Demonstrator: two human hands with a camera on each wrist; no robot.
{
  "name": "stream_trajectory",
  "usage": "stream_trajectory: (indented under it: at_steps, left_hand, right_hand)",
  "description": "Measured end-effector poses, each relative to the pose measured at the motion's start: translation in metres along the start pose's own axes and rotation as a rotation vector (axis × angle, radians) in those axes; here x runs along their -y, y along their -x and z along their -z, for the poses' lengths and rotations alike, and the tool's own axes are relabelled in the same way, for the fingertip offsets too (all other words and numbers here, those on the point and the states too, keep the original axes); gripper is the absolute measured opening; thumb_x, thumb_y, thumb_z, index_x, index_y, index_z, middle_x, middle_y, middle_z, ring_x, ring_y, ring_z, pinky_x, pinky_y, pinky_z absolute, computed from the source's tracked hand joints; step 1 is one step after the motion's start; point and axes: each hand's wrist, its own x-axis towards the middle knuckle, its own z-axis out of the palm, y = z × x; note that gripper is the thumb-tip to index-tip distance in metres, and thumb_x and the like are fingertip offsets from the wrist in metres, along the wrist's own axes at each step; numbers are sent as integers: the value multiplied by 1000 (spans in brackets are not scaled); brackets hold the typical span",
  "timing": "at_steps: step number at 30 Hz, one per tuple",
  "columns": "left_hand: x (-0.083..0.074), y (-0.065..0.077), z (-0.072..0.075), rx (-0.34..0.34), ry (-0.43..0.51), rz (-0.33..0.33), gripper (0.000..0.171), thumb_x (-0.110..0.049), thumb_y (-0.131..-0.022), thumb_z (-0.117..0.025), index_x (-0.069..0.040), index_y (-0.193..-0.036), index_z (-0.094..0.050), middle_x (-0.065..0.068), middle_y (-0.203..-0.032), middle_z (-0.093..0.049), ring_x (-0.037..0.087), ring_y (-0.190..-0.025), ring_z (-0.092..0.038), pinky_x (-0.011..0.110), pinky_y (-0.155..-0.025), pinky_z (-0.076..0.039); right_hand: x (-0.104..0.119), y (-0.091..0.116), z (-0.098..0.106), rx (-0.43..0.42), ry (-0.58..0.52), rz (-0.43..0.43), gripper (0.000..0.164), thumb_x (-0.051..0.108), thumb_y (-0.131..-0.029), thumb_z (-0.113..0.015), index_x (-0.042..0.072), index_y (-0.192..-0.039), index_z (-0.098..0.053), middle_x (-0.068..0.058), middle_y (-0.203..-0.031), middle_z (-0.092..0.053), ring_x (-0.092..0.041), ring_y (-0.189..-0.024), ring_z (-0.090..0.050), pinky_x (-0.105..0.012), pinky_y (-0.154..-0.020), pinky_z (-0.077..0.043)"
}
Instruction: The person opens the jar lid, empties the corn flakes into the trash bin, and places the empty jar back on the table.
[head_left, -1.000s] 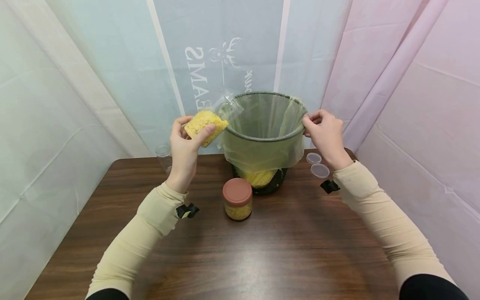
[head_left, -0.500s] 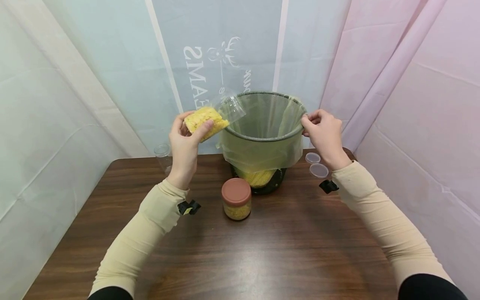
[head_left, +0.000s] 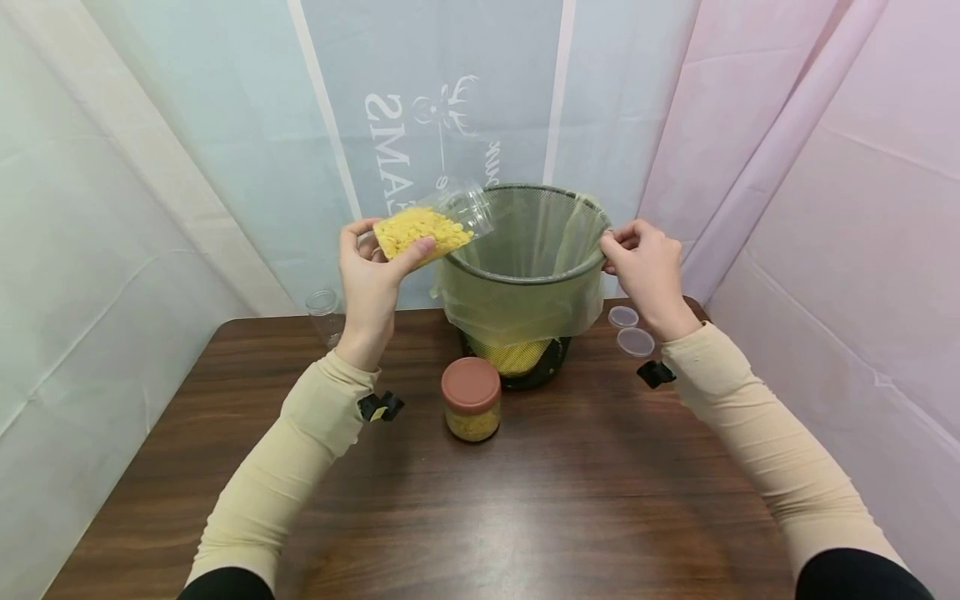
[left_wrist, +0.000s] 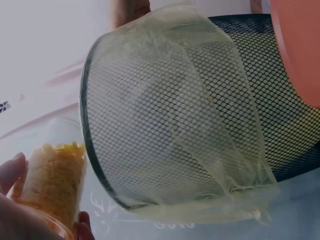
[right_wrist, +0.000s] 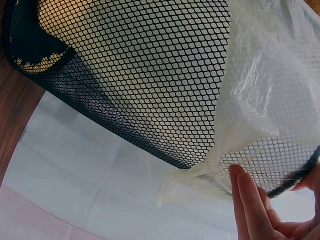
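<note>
In the head view my left hand [head_left: 367,287] grips a clear plastic jar [head_left: 427,233] partly full of small yellow pieces. The jar lies tilted, its open mouth at the left rim of a black mesh wastebasket [head_left: 557,362]. Yellow pieces reach toward that mouth; the left wrist view shows them heaped inside the jar [left_wrist: 54,180]. A pale yellow-green bin liner [head_left: 525,312] is folded over the wastebasket's rim. On the right side my right hand [head_left: 647,271] pinches that rim and liner, with its fingers [right_wrist: 252,205] outside in the right wrist view.
In front of the wastebasket stands a closed jar with a reddish-brown lid [head_left: 471,400] and yellow contents. Behind my left wrist is another clear jar [head_left: 322,312]. Two clear round lids [head_left: 635,342] lie on the wooden table [head_left: 480,517] at right. Yellow material shows through the lower mesh.
The jar in my left hand has tipped and shifted slightly right. Its yellow pieces have loosened and slid toward the mouth. My right hand keeps its hold on the rim.
</note>
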Motion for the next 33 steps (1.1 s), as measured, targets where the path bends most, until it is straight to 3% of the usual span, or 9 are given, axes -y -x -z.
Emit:
stream_trajectory:
  at_steps: [6,14,33]
  left_hand:
    - [0,-1,-1,17,-31,-37,60,-3,-68,-83,-11,-115,-47,11,-110,-54,22,-92,-60,27,-74,-55]
    - [-3,-2,-4,32,-39,-81,62,-2,-66,-84,-9,-119,-51,10,-111,-57,24,-94,-62,28,-75,-56]
    - [-8,-9,-4,50,-91,-121,64,0,-64,-85,-9,-120,-56,12,-114,-61,22,-93,-63,26,-79,-53]
  right_hand:
    - [-1,0,0,-8,0,3,33,39,-89,-49,9,-93,-64,-4,-80,-67,-14,-68,-71,-17,-61,-54]
    - [-1,0,-1,-15,2,0,32,38,-89,-49,9,-92,-63,-4,-79,-67,-11,-65,-70,-16,-61,-54]
    - [1,0,-1,-13,10,-10,34,39,-89,-49,9,-94,-64,-5,-81,-68,-9,-65,-69,-17,-61,-54]
